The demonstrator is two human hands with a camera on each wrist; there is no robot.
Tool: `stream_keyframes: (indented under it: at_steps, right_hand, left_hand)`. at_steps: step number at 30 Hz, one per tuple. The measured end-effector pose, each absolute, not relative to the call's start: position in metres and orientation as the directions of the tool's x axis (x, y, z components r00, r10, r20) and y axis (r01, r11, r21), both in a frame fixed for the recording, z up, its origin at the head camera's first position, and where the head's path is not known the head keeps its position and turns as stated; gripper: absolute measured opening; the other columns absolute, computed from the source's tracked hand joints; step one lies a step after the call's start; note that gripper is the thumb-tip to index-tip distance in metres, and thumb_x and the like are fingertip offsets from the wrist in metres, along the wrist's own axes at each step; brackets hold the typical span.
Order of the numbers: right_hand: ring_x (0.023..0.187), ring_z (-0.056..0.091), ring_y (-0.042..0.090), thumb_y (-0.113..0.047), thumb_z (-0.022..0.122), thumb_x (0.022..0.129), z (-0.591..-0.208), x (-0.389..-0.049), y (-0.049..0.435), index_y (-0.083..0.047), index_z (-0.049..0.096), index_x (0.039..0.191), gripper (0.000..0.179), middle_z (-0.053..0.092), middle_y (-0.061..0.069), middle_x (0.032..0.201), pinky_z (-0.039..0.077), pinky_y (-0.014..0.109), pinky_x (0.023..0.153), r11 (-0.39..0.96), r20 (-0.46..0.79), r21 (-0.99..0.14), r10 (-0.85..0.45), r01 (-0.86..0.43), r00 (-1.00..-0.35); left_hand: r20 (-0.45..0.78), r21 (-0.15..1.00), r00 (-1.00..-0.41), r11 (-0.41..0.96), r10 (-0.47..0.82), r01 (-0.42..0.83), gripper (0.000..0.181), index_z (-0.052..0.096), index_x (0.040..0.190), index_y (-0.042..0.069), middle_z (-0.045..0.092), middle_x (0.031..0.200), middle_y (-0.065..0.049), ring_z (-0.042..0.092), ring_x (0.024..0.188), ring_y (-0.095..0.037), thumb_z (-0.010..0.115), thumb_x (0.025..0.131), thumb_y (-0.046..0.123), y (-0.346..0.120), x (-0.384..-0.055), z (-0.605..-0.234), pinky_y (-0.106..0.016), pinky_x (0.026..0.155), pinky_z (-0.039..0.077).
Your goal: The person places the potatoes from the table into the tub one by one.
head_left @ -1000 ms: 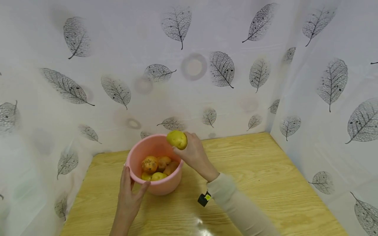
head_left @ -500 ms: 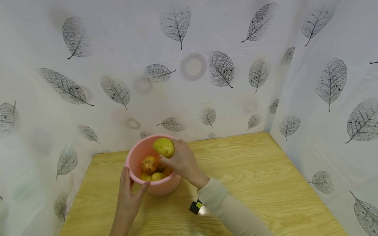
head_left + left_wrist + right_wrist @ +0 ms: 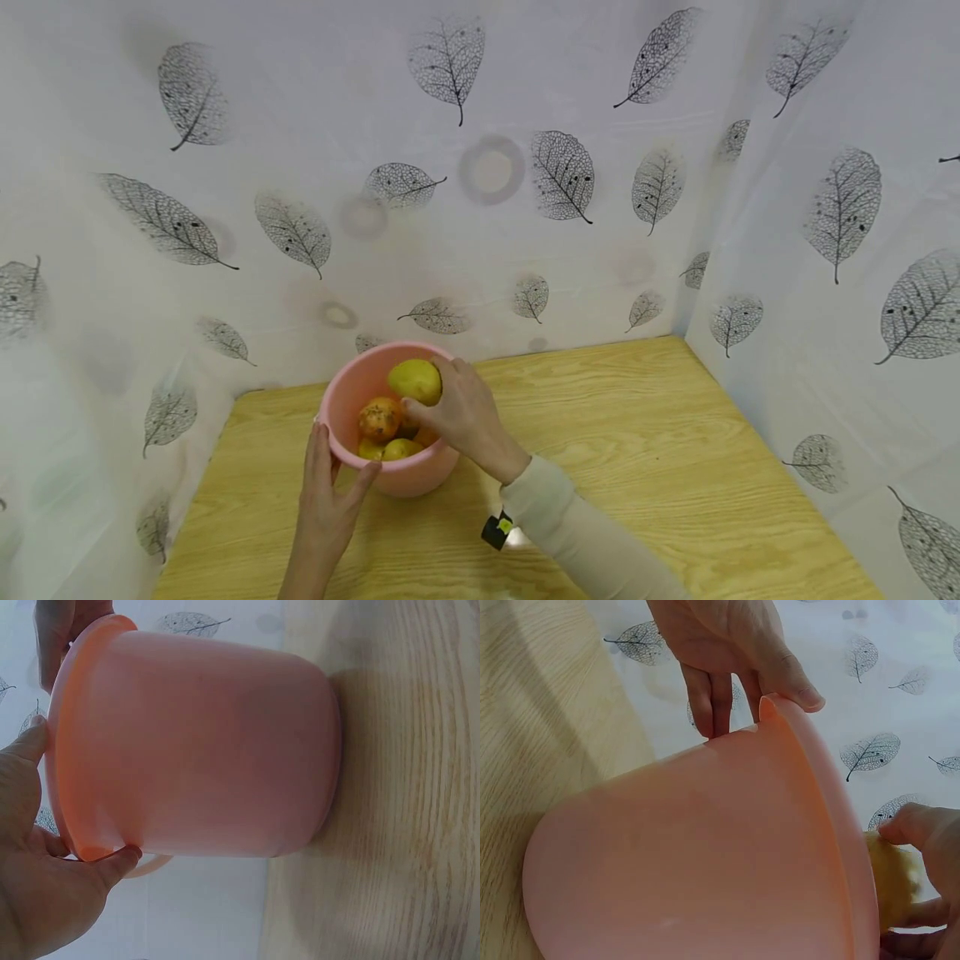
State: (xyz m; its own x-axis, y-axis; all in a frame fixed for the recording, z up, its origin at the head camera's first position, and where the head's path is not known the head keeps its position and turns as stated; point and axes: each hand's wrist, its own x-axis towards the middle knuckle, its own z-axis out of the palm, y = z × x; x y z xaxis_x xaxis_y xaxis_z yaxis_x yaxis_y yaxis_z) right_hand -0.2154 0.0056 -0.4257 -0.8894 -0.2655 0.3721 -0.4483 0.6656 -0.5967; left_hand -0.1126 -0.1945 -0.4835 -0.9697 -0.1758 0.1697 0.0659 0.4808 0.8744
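Observation:
A pink plastic bucket (image 3: pixel 420 482) stands upright on the table. My left hand (image 3: pixel 326 508) grips its rim at the near left, thumb over the lip and fingers against the outer wall in the right wrist view. My right hand (image 3: pixel 468 417) holds a yellow potato (image 3: pixel 414 380) between thumb and fingers at the bucket's mouth. In the right wrist view, part of this potato (image 3: pixel 895 879) shows just above the rim. Inside the bucket lie a spotted orange-brown round piece (image 3: pixel 379 418) and yellow pieces (image 3: pixel 401 449); my right hand hides others.
The wood-grain table (image 3: pixel 615 433) extends to the right of the bucket. White sheeting with a leaf print (image 3: pixel 495 242) rises behind and at both sides. A small black device with a yellow-green mark (image 3: pixel 496 531) sits at my right wrist.
My right hand has moved left and down with the potato, from over the bucket's right rim to its mouth. Over the last half second it has barely moved. My left hand stays in place.

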Motion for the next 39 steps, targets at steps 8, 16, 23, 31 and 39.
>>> stream_keyframes:
  at_steps: [8,16,23,31,39]
  right_hand:
    - [0.097,0.065,0.027,-0.028,0.078,0.092,-0.431,-0.216,0.009,0.0,0.072,0.117,0.039,0.073,0.013,0.107,0.058,0.04,0.082,0.682,0.457,-0.508,-0.305,-0.527,-0.836]
    - [0.091,0.065,0.024,-0.026,0.074,0.095,-0.431,-0.216,0.011,-0.001,0.074,0.114,0.031,0.074,0.011,0.107,0.055,0.038,0.079,0.686,0.412,-0.504,-0.343,-0.525,-0.844]
    - [0.093,0.064,0.024,-0.024,0.074,0.095,-0.43,-0.217,0.014,-0.001,0.074,0.113,0.029,0.073,0.012,0.106,0.056,0.038,0.079,0.675,0.416,-0.499,-0.363,-0.543,-0.834]
    - [0.111,0.063,0.03,-0.021,0.072,0.098,-0.423,-0.221,0.027,0.001,0.07,0.125,0.035,0.07,0.015,0.121,0.055,0.042,0.097,0.618,0.409,-0.513,-0.434,-0.595,-0.803]
    - [0.133,0.053,0.034,-0.032,0.063,0.105,-0.42,-0.23,0.061,0.0,0.063,0.137,0.045,0.061,0.018,0.141,0.043,0.05,0.116,0.626,0.378,-0.475,-0.49,-0.619,-0.785]
  left_hand:
    - [0.19,0.872,-0.966,0.483,-0.177,0.083,0.099,-0.001,0.166,0.007,-0.002,0.171,-0.018,0.026,0.151,-0.042,0.072,0.1,0.023,-0.194,-0.113,-0.484,0.001,0.104,0.023]
    - [0.206,0.863,-0.962,0.496,-0.18,0.093,0.099,0.002,0.166,0.004,0.0,0.171,-0.021,0.026,0.15,-0.044,0.074,0.099,0.022,-0.193,-0.113,-0.485,0.001,0.104,0.022]
    - [0.212,0.814,-0.965,0.574,-0.156,0.086,0.097,0.007,0.164,-0.001,0.005,0.169,-0.025,0.033,0.146,-0.047,0.073,0.099,0.026,-0.196,-0.113,-0.479,-0.019,0.114,0.034]
    - [0.249,0.7,-0.958,0.71,-0.138,0.08,0.081,0.029,0.157,-0.01,0.024,0.162,-0.032,0.036,0.141,-0.054,0.069,0.101,0.033,-0.21,-0.114,-0.463,-0.069,0.11,0.039]
    - [0.293,0.586,-0.95,0.806,-0.106,0.091,0.076,0.03,0.159,-0.006,0.033,0.158,-0.033,0.031,0.143,-0.055,0.063,0.105,0.036,-0.227,-0.112,-0.447,-0.072,0.113,0.031]
